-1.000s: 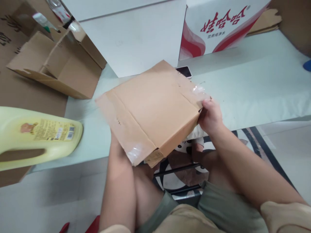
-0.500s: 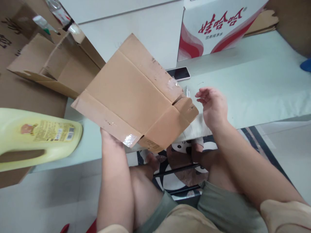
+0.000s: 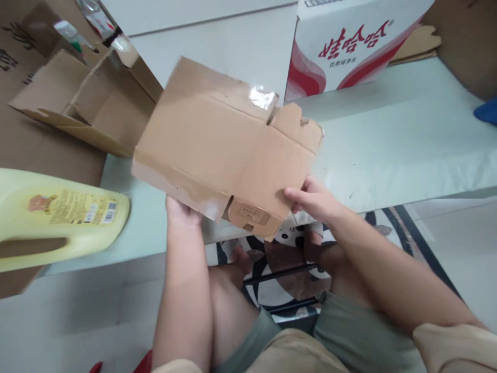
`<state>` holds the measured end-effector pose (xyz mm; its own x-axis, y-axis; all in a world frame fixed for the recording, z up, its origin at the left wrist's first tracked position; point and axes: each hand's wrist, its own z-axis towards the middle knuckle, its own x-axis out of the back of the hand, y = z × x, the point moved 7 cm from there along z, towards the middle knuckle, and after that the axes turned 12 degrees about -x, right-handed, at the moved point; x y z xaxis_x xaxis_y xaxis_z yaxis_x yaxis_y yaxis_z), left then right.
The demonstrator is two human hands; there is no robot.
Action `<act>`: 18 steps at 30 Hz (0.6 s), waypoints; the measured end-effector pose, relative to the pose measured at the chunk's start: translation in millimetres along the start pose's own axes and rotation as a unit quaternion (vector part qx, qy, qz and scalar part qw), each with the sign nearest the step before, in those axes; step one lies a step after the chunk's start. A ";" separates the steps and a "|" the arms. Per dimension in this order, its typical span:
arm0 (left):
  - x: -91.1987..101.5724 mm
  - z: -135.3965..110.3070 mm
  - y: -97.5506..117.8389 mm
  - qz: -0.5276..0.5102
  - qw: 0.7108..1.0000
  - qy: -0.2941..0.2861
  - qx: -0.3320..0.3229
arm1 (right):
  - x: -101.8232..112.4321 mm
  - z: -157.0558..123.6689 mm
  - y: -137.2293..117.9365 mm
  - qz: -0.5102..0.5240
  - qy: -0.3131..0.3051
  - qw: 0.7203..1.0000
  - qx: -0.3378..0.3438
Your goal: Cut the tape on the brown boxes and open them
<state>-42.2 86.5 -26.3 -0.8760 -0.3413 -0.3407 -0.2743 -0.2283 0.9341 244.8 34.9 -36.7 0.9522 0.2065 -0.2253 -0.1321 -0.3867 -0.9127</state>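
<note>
I hold the brown cardboard (image 3: 202,137) in the middle, up over the near side of the pale green table (image 3: 407,140). My right hand (image 3: 298,199) pinches its right near edge, thumb on top. My left hand (image 3: 182,211) is under its left near side. Most of those fingers are hidden, so I cannot tell how tightly they close.

To hold it well, I think I should use both hands, so the big sheet does not sag. I should turn it gently, because the flaps look bendy and could rip at the folds. The shiny tape (image 3: 264,97) on the far flap might stick to things.

The near flap has a little printed mark (image 3: 254,214), too small to read. The white and red box (image 3: 310,72) at the far side says 娃哈哈 in big red letters, with 饮用纯净水 below. On the left, the yellow jug (image 3: 116,189) has a barcode (image 3: 110,213) and tiny words I cannot read.
</note>
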 end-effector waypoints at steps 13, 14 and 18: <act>-19.0 -15.6 3.1 -0.132 0.988 0.014 0.080 | 103.2 -72.3 -29.5 0.116 0.375 0.914 0.107; -21.6 -16.1 2.8 -0.130 0.988 0.014 0.084 | 128.2 -91.0 -32.1 0.100 0.416 0.895 0.124; -30.7 -18.6 1.9 -0.125 0.986 0.033 0.102 | 223.2 -160.8 -41.7 0.043 0.535 0.829 0.157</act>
<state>-8.5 79.5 -16.1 -0.7447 -0.3577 -0.5634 -0.5590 -0.1267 0.8194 507.2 -47.4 5.9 0.6137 -0.7894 -0.0153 -0.1172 -0.0719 -0.9905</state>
